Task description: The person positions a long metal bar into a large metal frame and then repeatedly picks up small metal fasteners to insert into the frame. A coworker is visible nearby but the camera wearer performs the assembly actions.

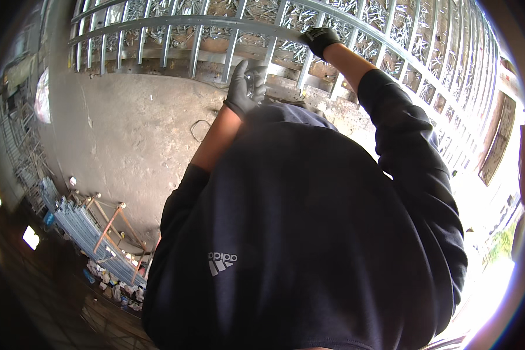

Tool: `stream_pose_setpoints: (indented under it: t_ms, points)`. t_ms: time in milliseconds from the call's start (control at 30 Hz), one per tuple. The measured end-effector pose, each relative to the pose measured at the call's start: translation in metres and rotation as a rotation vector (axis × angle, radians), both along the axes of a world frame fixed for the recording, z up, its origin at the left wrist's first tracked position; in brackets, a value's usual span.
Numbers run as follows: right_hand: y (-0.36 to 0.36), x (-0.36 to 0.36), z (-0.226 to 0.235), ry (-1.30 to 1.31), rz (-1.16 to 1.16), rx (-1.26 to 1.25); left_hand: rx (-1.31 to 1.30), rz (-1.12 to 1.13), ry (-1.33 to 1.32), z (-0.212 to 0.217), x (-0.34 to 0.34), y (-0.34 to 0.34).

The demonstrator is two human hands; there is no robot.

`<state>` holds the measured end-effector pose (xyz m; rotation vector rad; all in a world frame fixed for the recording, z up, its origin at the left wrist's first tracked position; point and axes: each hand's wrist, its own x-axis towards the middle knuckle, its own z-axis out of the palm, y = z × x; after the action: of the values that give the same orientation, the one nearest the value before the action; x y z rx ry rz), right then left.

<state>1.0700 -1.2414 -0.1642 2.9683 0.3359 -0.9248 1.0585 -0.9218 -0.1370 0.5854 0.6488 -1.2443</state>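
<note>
The right hand (321,39), in a black glove, is closed around the top rail of the grey metal railing frame (175,23). Just below that rail, the gloved left hand (246,87) is half curled by an upright bar; its hold is unclear.

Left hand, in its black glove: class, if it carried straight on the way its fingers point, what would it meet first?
The left hand points up toward the grey metal railing frame. It would probably meet one of the frame's upright bars first, just beyond its fingertips, though depth is hard to judge in this fisheye view.
</note>
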Motion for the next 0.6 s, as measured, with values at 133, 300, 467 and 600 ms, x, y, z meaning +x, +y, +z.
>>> stream_pose_setpoints:
  t_ms: [133, 300, 467, 600]
  points:
    - [0.009, -0.011, 0.001, -0.172, -0.221, 0.073, -0.04, 0.018, -0.053, 0.026, -0.016, -0.006]
    - [0.089, -0.06, 0.017, -0.355, -0.141, 0.933, -0.045, 0.057, -0.162, 0.042, -0.032, -0.025]
    - [0.141, -0.108, 0.065, -0.358, -0.45, 1.019, 0.076, -0.164, -0.882, 0.021, -0.042, -0.028]
    - [0.154, -0.104, 0.079, -0.308, -0.168, 0.774, -0.094, -0.27, -0.535, 0.004, -0.04, -0.005]
